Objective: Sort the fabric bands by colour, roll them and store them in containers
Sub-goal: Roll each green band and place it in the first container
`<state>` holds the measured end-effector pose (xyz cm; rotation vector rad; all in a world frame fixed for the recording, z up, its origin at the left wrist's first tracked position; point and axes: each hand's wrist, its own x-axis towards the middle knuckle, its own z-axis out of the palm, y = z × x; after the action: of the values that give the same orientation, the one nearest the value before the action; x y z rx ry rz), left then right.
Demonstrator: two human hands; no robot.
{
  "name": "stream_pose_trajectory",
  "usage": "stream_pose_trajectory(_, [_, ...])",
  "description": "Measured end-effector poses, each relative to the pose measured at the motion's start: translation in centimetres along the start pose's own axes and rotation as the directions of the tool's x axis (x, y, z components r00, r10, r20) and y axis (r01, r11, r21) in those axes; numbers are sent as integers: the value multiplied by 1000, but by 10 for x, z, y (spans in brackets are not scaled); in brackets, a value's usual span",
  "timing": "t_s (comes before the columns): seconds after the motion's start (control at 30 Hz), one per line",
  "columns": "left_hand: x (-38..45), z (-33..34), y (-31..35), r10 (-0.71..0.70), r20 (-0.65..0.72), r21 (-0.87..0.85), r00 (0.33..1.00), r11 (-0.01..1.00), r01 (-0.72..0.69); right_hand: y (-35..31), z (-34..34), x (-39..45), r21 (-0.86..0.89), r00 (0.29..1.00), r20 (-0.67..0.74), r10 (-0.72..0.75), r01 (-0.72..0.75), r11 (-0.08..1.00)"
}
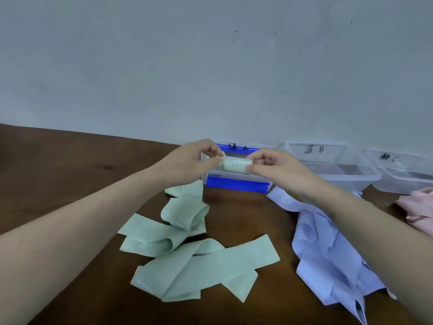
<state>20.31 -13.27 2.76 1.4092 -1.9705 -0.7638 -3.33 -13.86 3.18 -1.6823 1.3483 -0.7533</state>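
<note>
A rolled pale green band (235, 164) is held level in the air in front of the left clear container (236, 185), which has blue edges. My left hand (194, 160) pinches its left end and my right hand (274, 170) pinches its right end. Several loose green bands (199, 261) lie flat and folded on the brown table below. A heap of light blue bands (328, 252) lies to the right, partly under my right forearm. Pink bands (417, 207) show at the right edge.
Three clear plastic containers stand in a row against the grey wall: the blue-edged one, a middle one (339, 174) marked B, and a right one (403, 177) marked C. The brown wooden table (70, 172) stretches away to the left.
</note>
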Motion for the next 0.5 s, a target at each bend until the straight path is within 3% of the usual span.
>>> stream_pose_trajectory(0.1, [26,-10,-12,-3,8,74,1000,997,2,-3,-1,23,-66,998,8,68,-68,996])
stream_pose_trajectory(0.23, [60,-12,-26,48,109,394,993,915,-87,-6,5,48,-152,991,2,133,-131,980])
stream_pose_trajectory(0.5, [104,-8,-30,-30,274,595,961,791,-145,2,19,86,-369,948,125,293,-229,901])
